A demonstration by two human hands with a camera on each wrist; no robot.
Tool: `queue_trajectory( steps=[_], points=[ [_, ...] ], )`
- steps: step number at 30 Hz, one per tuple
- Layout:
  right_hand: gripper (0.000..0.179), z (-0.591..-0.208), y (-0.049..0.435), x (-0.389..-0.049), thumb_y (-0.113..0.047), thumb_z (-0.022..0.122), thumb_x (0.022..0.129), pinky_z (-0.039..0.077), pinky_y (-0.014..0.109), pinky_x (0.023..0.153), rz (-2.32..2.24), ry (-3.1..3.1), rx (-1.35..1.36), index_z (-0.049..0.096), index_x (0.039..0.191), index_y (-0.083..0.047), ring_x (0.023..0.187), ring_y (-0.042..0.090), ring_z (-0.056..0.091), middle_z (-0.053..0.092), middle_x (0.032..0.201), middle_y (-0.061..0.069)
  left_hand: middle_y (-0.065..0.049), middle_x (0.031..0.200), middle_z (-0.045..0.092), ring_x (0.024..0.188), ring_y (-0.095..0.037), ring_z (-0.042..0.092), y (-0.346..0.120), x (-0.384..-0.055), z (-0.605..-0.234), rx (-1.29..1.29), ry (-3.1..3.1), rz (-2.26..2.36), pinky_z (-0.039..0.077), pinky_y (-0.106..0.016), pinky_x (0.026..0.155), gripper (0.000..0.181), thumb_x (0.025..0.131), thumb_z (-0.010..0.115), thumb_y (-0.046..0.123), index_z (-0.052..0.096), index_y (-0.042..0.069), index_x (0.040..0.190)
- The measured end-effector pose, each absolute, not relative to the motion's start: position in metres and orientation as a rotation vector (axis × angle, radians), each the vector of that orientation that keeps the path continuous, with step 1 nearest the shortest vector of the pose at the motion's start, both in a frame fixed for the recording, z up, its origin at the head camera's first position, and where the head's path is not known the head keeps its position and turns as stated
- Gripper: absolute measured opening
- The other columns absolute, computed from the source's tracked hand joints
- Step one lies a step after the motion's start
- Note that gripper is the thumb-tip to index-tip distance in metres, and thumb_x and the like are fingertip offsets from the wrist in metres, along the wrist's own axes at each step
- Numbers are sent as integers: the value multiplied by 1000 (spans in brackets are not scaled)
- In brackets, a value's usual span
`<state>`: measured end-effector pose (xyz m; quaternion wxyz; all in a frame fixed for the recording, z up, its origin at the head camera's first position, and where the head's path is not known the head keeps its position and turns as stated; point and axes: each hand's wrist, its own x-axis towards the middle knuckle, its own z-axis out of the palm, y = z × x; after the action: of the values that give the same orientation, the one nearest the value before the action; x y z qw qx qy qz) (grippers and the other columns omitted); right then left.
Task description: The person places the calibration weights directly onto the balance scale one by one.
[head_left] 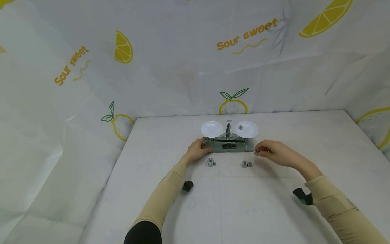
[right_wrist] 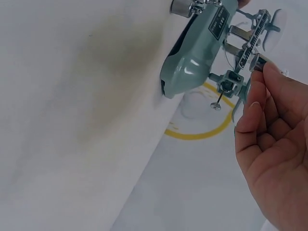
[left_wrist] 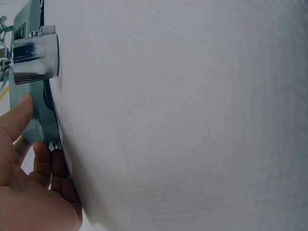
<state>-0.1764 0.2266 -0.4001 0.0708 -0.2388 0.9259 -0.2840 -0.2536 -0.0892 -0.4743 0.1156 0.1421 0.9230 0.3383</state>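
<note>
A green balance scale (head_left: 217, 147) with two white pans stands near the back of the table. My left hand (head_left: 195, 150) grips the left end of its base, thumb on the front face and fingers round the end. Between thumb and fingertips, my right hand (head_left: 278, 154) pinches a small metal weight (right_wrist: 258, 62), just off the base's right end in the head view. Another small weight (head_left: 240, 127) sits on the right pan (head_left: 250, 130). Nothing lies on the left pan (head_left: 212, 129).
In front of the scale, a large weight (head_left: 210, 162) stands with a tiny one (head_left: 215, 164) on the left. To the right are two more weights, one bigger (head_left: 244, 164) and one smaller (head_left: 250, 164). A white lemon-print sheet (head_left: 182, 67) hangs behind the white table (head_left: 213, 210).
</note>
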Motion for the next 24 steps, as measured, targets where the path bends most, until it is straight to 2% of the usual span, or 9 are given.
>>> queue_trajectory(
  steps=[12, 19, 24],
  points=[
    [20, -386, 230, -183, -11, 59, 91, 48, 26, 70, -882, 2933, -734, 62, 109, -4, 82, 12, 54, 63, 93, 4, 1, 81, 45, 77, -15, 41, -89, -252, -474, 400, 2700, 986, 28, -32, 70, 60, 89, 60, 36, 40, 15, 141],
    [19, -383, 226, -191, -9, 58, 91, 44, 22, 69, -947, 3016, -771, 61, 109, -3, 79, 6, 49, 63, 92, 4, 0, 83, 46, 79, -16, 41, -89, -253, -474, 411, 2708, 966, 28, -33, 72, 60, 89, 60, 37, 40, 16, 141],
    [21, -381, 221, -202, -10, 57, 92, 43, 22, 67, -1008, 3017, -750, 61, 110, -1, 80, 12, 50, 63, 94, 8, -1, 85, 47, 81, -16, 41, -89, -253, -473, 404, 2710, 959, 28, -36, 75, 60, 90, 59, 38, 39, 16, 142]
  ],
)
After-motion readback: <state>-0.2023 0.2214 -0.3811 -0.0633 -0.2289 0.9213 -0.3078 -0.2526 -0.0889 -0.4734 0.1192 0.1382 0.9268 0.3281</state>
